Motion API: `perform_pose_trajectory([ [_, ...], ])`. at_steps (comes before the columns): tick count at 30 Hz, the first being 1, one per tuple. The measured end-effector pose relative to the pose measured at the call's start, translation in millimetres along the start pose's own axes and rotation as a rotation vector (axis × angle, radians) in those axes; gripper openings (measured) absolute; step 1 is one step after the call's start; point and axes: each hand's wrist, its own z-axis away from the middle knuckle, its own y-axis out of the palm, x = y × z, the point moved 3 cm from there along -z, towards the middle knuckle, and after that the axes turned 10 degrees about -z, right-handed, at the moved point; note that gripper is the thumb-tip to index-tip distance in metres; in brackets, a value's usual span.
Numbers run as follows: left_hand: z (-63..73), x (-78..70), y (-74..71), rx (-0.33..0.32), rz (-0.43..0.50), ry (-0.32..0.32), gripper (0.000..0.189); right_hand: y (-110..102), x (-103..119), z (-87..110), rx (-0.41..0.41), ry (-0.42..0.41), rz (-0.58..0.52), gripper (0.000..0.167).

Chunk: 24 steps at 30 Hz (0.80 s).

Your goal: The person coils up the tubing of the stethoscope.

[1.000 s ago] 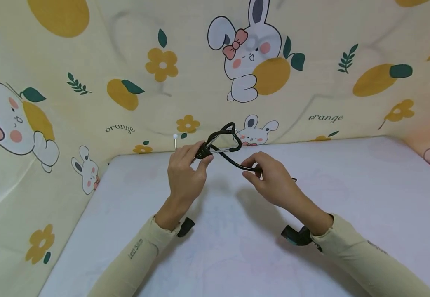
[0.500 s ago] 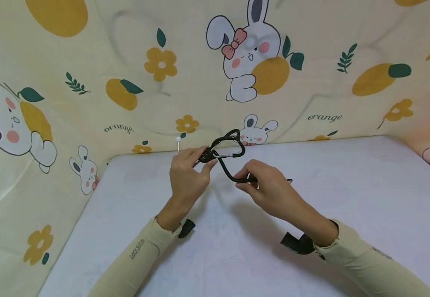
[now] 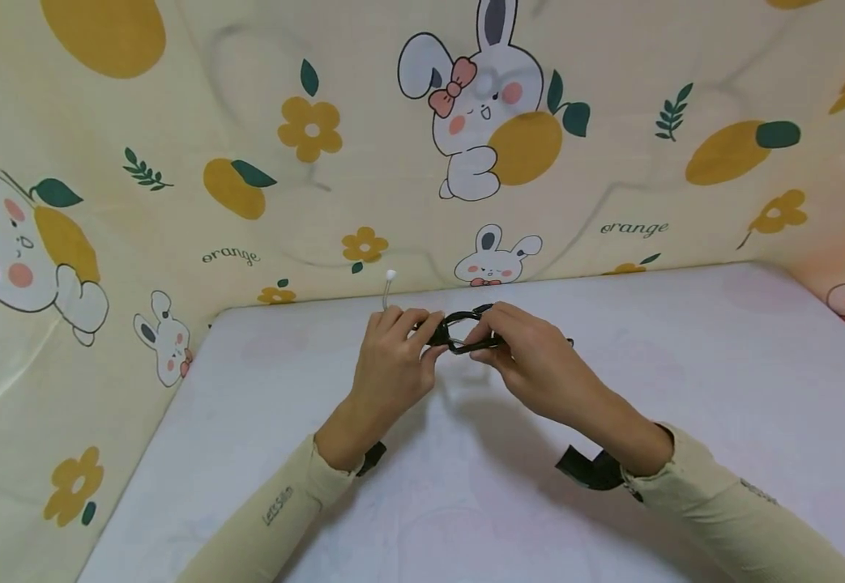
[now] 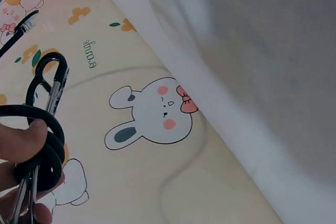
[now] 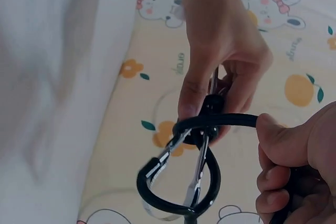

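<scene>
A stethoscope with black tubing (image 5: pixel 236 119) and metal ear tubes (image 5: pixel 197 174) is held between both hands above the table. My left hand (image 3: pixel 396 364) grips its ear tubes where the tubing is wrapped round them in coils (image 4: pixel 51 169). A white ear tip (image 3: pixel 390 275) sticks up beyond that hand. My right hand (image 3: pixel 539 364) pinches the tubing close to the left hand; in the right wrist view the tubing runs taut between thumb and coils. The forked black yoke (image 5: pixel 163 203) stands in a loop beyond the coils. The right hand hides part of the tubing.
A white-covered table (image 3: pixel 466 502) lies below the hands. Behind it hangs a cream cloth (image 3: pixel 364 186) printed with rabbits, oranges and flowers. Black straps (image 3: pixel 590 470) show at the wrists.
My left hand has moved right and down with the stethoscope, closing the gap to the right hand. The right hand keeps its pinch, and the stretch of tubing between the hands is shorter.
</scene>
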Motion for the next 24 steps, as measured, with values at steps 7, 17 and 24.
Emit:
perform_pose_trajectory([
  [7, -0.5, -3.9, -2.4, 0.039, 0.062, 0.066, 0.036, -10.5, -1.9, -4.0, -0.030, 0.020, 0.035, 0.018],
  [17, -1.4, -7.9, -2.6, 0.095, 0.228, 0.311, 0.033, -19.1, -15.3, -8.7, -0.037, 0.031, 0.015, 0.019],
  [24, -2.4, -5.4, -4.1, 0.039, 0.338, 0.360, 0.037, -21.3, -28.5, -10.2, -0.018, 0.129, -0.024, 0.018],
])
